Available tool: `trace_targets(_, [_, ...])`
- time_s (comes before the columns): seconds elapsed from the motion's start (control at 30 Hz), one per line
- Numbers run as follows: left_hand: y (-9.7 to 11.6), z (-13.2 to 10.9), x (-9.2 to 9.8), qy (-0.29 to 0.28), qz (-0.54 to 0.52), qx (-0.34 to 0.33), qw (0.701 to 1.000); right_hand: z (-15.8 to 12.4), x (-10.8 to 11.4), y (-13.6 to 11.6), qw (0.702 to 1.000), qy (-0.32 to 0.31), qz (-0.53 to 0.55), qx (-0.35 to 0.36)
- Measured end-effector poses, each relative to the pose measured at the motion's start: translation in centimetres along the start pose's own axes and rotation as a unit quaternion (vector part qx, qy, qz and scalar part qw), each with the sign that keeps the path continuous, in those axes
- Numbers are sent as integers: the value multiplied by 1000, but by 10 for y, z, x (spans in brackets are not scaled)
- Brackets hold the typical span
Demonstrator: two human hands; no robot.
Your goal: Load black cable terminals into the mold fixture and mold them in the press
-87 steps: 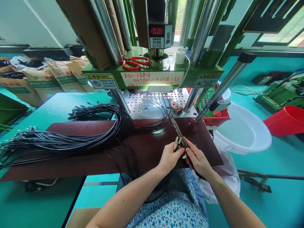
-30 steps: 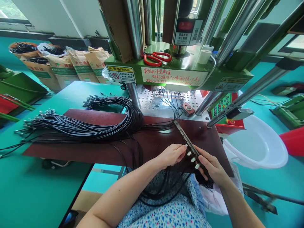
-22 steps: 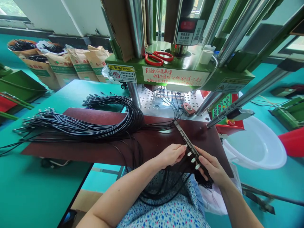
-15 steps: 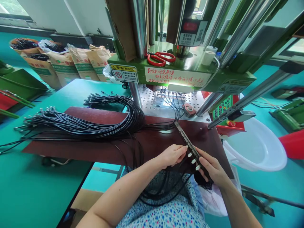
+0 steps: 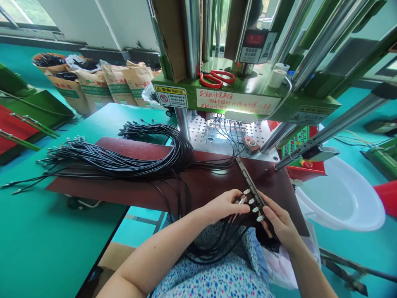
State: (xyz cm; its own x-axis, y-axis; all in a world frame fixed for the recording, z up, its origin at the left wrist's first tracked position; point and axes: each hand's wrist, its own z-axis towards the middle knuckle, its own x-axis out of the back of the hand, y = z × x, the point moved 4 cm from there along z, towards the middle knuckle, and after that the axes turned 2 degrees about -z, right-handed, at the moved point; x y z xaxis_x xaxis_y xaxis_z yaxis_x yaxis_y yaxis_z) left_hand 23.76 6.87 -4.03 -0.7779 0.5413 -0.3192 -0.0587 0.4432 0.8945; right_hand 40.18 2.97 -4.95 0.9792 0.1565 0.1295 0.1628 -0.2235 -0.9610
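My right hand (image 5: 281,219) is wrapped round the lower end of a narrow dark metal bar (image 5: 246,176), tilted above the brown board. Several white connectors (image 5: 255,210) sit in a row along the bar's lower half. Just left of it, my left hand (image 5: 228,207) pinches a black cable with a whitish connector end (image 5: 242,201) showing between thumb and fingers. Black cables (image 5: 214,248) hang in loops from there over my lap. The bar's far end rests near the cables that run from the press.
A thick bundle of black cables (image 5: 149,159) lies on the brown board (image 5: 211,188). Behind stands a green press (image 5: 192,97) with red scissors (image 5: 217,78) on it and wires on its perforated plate (image 5: 198,132). To the right are a control box (image 5: 296,142) and a white tub (image 5: 344,198).
My left hand has drawn slightly back from the bar, and a connector end now shows in its fingers. The uppermost white connector on the bar is uncovered. The view has shifted a little.
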Motion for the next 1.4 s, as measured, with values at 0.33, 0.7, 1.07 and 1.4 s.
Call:
trace_targets(0.33, [-12,-26,2,21,-174,56,983,0,0,3,1000,7,9,3])
trace_targets(0.7, [-19,-17,-2,53,-138,8,989,-8,2,3,999,23,26,33])
trace_targets(1.07, [0,-16,16,128,-298,-47,945,-2,10,21,997,-28,69,30])
trace_targets(1.4, [-20,-32,12,158,-251,-14,955,-5,3,8,998,2,65,17])
